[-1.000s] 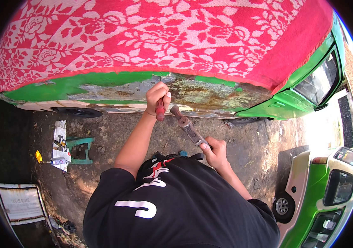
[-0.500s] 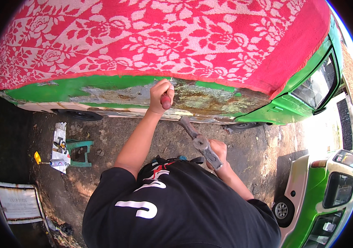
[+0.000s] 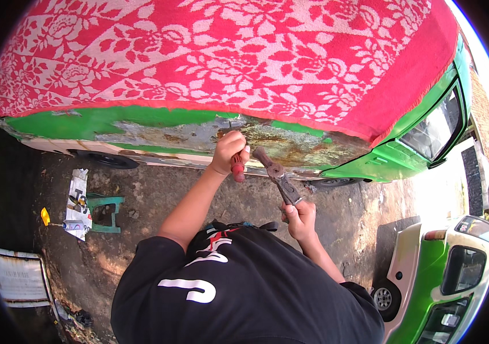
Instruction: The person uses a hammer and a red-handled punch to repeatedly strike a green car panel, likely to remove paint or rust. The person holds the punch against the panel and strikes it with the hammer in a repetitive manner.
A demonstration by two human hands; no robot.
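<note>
My left hand [image 3: 231, 152] is closed round the red handle of a screwdriver [image 3: 237, 171]. Its thin dark shaft points away from me at the worn side panel of a green van [image 3: 141, 121]; whether the tip touches the metal I cannot tell. In my right hand [image 3: 302, 222] is a hammer [image 3: 276, 171], its rusty grey head raised just right of the screwdriver's handle, apart from it. Most of the hammer's handle is hidden by the head and my fingers. Around the tools the panel shows bare grey metal, brown rust and flaking paint.
A red and pink floral cloth [image 3: 210, 51] drapes over the van. To the left are a green plastic stool [image 3: 107, 213], a spray can [image 3: 73, 225] on printed paper and a framed white board [image 3: 18, 278]. Another green and cream vehicle [image 3: 428, 281] stands at lower right.
My left hand and the screwdriver have come lower, nearer to me. The hammer head has moved forward and closer to the screwdriver's handle. The view has shifted slightly.
</note>
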